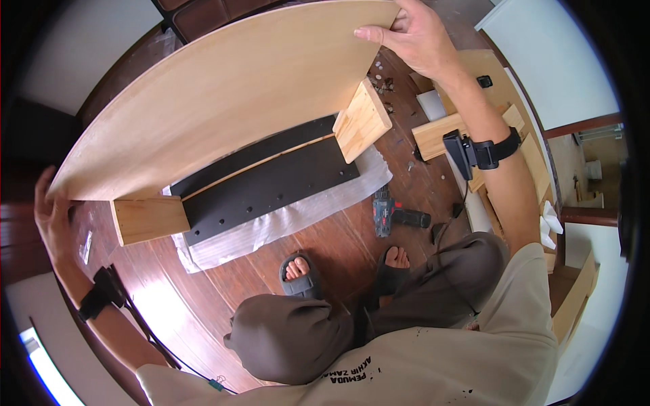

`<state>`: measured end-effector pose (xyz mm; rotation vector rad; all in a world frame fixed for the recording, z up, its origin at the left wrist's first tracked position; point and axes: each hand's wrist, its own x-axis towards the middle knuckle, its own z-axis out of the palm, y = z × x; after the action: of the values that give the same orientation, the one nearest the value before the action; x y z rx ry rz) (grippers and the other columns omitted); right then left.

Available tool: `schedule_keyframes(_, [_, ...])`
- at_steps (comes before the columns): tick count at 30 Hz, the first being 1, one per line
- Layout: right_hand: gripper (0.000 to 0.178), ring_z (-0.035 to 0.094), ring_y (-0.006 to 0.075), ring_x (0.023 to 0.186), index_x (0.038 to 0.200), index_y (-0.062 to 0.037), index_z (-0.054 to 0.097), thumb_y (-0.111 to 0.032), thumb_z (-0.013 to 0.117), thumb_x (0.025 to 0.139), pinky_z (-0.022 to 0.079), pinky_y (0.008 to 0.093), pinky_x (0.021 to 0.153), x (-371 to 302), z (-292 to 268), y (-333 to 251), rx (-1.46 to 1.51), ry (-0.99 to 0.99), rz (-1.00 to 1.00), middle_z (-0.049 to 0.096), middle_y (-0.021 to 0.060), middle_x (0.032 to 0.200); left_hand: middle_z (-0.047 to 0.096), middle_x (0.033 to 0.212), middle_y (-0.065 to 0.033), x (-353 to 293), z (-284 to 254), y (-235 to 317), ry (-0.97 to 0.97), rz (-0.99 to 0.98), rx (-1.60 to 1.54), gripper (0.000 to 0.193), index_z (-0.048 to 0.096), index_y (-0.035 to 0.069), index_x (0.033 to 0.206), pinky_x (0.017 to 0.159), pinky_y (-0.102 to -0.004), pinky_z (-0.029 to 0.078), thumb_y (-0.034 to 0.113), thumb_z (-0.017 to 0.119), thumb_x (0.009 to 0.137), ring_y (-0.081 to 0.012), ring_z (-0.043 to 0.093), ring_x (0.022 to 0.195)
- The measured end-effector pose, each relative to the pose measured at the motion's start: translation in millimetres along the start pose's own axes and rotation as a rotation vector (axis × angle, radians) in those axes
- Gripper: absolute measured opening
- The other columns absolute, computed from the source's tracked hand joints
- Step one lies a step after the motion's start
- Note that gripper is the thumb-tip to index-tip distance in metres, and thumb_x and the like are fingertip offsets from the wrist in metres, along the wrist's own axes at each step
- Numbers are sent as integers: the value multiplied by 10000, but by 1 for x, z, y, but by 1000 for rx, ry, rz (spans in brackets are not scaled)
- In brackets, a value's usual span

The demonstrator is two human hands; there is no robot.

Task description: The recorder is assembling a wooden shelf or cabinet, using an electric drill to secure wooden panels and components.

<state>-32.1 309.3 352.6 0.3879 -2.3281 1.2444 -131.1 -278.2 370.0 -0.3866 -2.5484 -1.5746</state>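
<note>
The broad, pale wooden panel spans the upper left and upper centre of the frame, standing tilted; the left hand is clamped on its left end, and the right hand on its upper right corner, thumb on the near face; the wide grip presumably balances the panel's length. A long black board with a pale wooden strip lies at centre, between the pale wooden end blocks; whether the panel touches the blocks cannot be told. The white foam sheet lies beneath the board, probably to protect its finish from the reddish-brown plank floor; the dark cordless drill lies just beside the sheet, apparently for easy reach.

Count: panel, one; black board, one; end blocks, two; foam sheet, one; drill, one; hands, two, both occupied; black wrist straps, two, one per forearm; small loose hardware at upper right of centre, several pieces, too small to count.
</note>
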Motion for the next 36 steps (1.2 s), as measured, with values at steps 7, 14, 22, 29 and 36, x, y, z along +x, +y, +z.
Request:
schedule_keyframes(7, [332, 634, 98, 878, 1143, -12, 653, -113, 766, 847, 530, 244, 795, -20, -13, 31, -338, -72, 100, 696, 32, 985, 671, 800, -162, 5, 73, 87, -144, 235, 845, 225, 656, -29, 913, 691, -318, 507, 138, 752, 796, -225, 632, 663])
schedule_keyframes(14, [320, 616, 72, 854, 1111, -21, 665, -154, 777, 843, 525, 246, 781, -16, -14, 33, -112, -156, 228, 697, 30, 962, 646, 764, -199, 20, 81, 87, -317, 248, 770, 277, 624, -67, 910, 680, -335, 493, 120, 743, 744, -241, 628, 647])
schedule_keyframes(22, [290, 614, 81, 905, 1076, -26, 684, -132, 780, 823, 510, 244, 814, -15, -20, 36, -316, -186, 256, 691, 18, 976, 681, 797, -188, 24, 85, 105, -462, 276, 869, 279, 697, -26, 941, 689, -361, 505, 188, 725, 765, -285, 664, 680])
schedule_keyframes(29, [261, 602, 103, 837, 1052, -6, 671, -169, 730, 857, 486, 274, 782, -9, 3, 38, -242, -335, 131, 696, 49, 901, 659, 763, -221, 33, 101, 39, -616, 313, 1048, 385, 703, -51, 841, 684, -410, 516, 299, 813, 726, -344, 670, 720])
schedule_keyframes(36, [239, 628, 185, 814, 941, 58, 666, -99, 760, 788, 488, 297, 786, -22, 29, 40, -390, -448, 320, 665, 127, 865, 683, 807, -212, 20, 115, -12, -634, 262, 923, 313, 717, -26, 880, 717, -419, 526, 251, 786, 751, -366, 668, 760])
